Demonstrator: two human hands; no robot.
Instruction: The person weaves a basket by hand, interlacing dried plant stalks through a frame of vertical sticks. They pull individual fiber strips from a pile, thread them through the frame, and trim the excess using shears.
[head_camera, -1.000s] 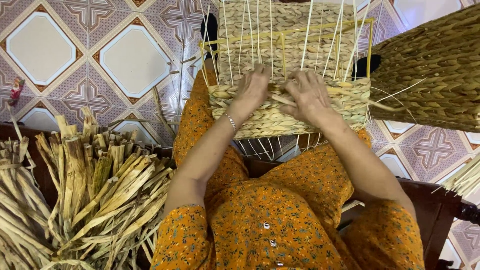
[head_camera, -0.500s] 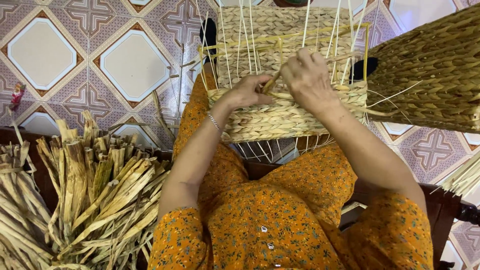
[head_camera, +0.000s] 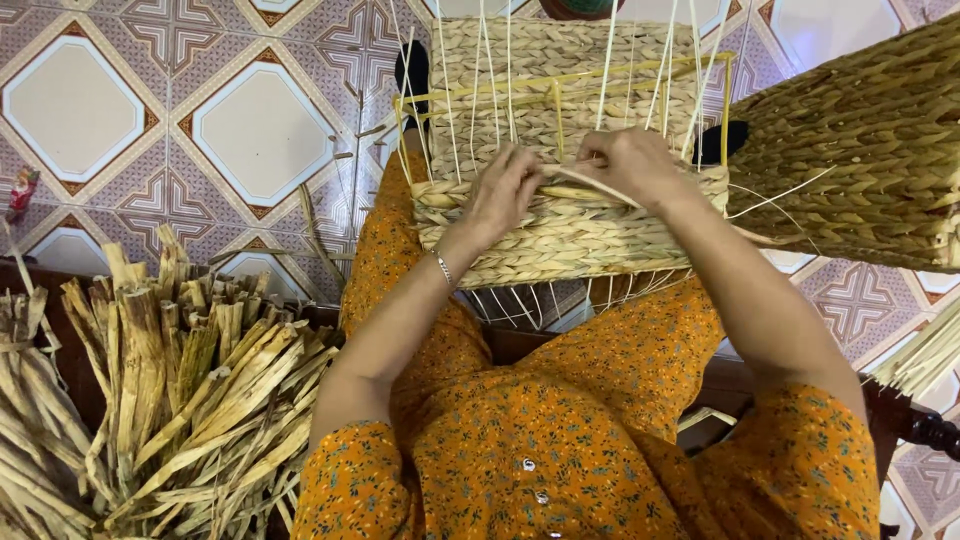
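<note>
At the far left lies a pile of dried reed stalks (head_camera: 170, 400), near the person's left elbow, on what seems a dark wooden seat. Behind it is the patterned tile floor (head_camera: 250, 130). In the middle, a half-woven basket (head_camera: 570, 235) rests on the person's knees, over the orange dress (head_camera: 560, 440); thin white upright strands (head_camera: 480, 90) and a yellow wire frame (head_camera: 560, 85) rise from its woven band. The left hand (head_camera: 500, 195) lies on the upper edge of the band, its fingers closed around a flat pale strand (head_camera: 590, 182). The right hand (head_camera: 630, 165) is just beside it, its grip also closed on the same strand. At the right, a finished woven basket (head_camera: 860, 150) stands close to the right forearm.
</note>
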